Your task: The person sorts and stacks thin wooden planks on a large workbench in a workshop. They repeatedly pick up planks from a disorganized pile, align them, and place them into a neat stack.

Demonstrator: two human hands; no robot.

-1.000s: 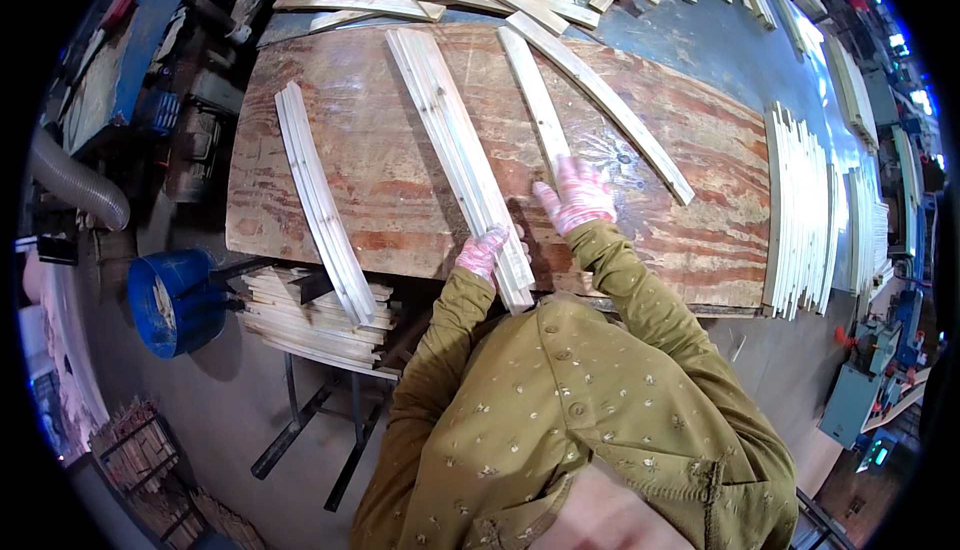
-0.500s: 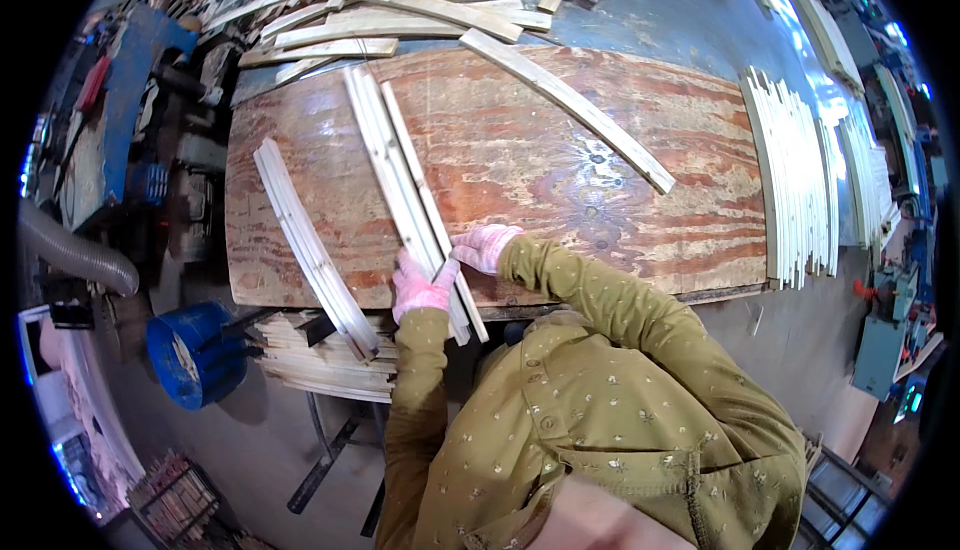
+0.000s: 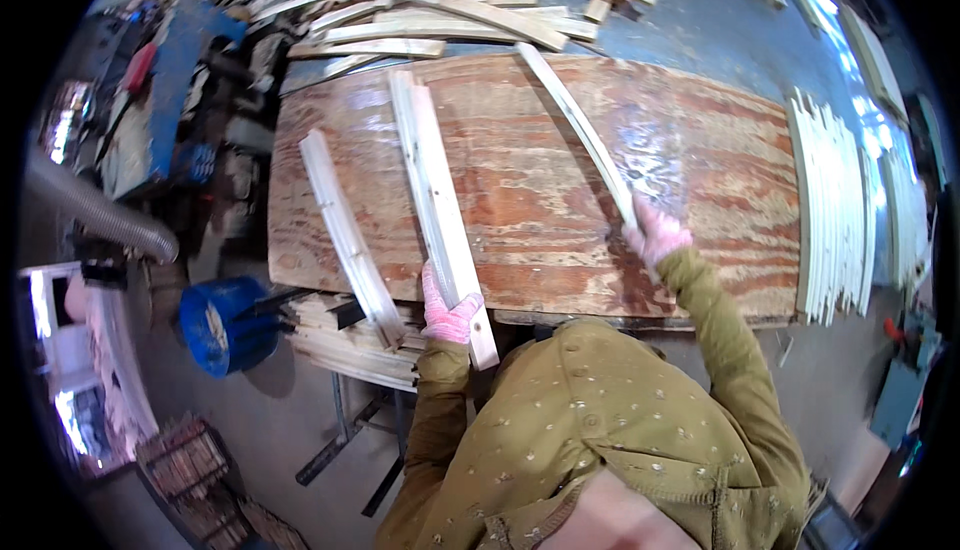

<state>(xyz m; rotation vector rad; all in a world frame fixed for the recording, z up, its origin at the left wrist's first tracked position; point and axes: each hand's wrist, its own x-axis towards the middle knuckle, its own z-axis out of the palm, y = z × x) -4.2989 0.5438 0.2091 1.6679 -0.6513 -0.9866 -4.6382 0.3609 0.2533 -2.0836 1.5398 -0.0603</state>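
Observation:
My left hand (image 3: 449,312), in a pink and white glove, is wrapped round the near end of a few long wooden strips (image 3: 436,210) lying together on the plywood tabletop (image 3: 540,210). Their near ends stick out past the table's front edge. Further right, my gloved right hand (image 3: 660,234) is closed on the near end of a single wooden strip (image 3: 580,125), whose far end reaches the table's back edge. To the left of my left hand, another small group of strips (image 3: 345,235) lies slanted, its near end overhanging the front edge.
A loose pile of wooden strips (image 3: 450,10) lies beyond the table. Strips stand in a neat row (image 3: 830,205) along its right end. A blue drum (image 3: 230,325) and stacked wood (image 3: 350,345) are at the front left; a blue machine (image 3: 175,90) stands at the left.
My right hand has left the grouped strips and moved right to grasp the single strip. That strip now stands steeper. My left hand still holds the group, now pressed together. The view has shifted.

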